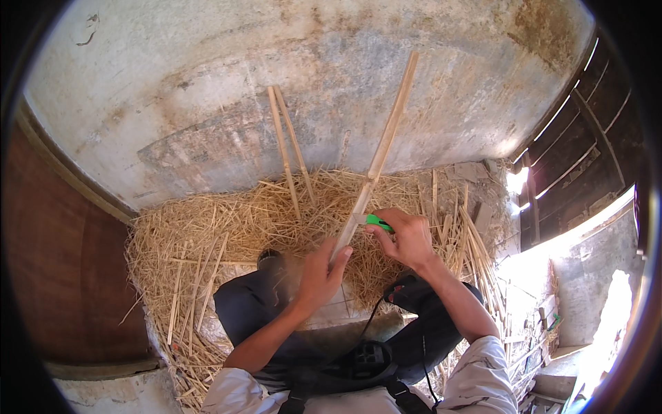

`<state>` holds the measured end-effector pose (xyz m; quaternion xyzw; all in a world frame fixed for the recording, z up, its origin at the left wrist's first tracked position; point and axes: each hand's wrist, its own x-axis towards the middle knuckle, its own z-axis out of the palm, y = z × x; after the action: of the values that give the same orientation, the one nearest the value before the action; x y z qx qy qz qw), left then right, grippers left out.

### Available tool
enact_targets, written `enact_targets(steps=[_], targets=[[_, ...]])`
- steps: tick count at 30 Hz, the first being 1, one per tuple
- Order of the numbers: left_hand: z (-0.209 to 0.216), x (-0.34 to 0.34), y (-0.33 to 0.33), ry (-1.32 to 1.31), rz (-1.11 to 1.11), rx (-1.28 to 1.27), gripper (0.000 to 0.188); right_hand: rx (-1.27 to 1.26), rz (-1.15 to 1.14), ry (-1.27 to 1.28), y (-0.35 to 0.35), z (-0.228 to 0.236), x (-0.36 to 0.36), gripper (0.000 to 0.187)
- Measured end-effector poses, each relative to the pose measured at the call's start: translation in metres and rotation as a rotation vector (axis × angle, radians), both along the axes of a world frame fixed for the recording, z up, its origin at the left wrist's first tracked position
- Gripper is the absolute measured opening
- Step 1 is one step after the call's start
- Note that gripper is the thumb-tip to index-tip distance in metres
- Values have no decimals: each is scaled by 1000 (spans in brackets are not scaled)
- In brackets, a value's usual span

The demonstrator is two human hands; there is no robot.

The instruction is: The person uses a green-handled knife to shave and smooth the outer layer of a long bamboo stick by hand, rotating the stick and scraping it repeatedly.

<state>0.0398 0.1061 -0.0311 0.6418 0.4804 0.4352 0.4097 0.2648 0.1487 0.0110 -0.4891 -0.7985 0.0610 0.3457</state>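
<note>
A long split bamboo strip (387, 141) slants up and away from me, its near end between the fingers and thumb of my left hand (318, 274). My right hand (407, 240) grips a green-handled utility knife (377, 222). The knife's blade lies across the strip, a little above my left hand and below a node in the bamboo. How deep the blade bites cannot be made out. Both hands are above the straw, in front of my bent knees.
Two thin bamboo strips (281, 138) lean against the stained wall (227, 62). Straw and shavings (358, 259) cover the floor, with loose strips (476, 255) at the right. A brown wooden panel (65, 255) stands left, a dark slatted one (586, 131) right.
</note>
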Motion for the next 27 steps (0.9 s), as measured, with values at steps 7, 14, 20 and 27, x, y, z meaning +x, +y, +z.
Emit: enact_targets(steps=[7,14,20,27], targets=[[9,0,-3,32,0,-56,24,47,-59,-32,6,9,6,27],[7,2,-5,23,-20,-58,25,65,-146,-34,12,13,16,28],[12,1,-7,15,-35,-87,26,29,-155,18,11,19,14,28],[13,1,-6,10,-50,-93,28,1,-162,26,16,24,18,26]])
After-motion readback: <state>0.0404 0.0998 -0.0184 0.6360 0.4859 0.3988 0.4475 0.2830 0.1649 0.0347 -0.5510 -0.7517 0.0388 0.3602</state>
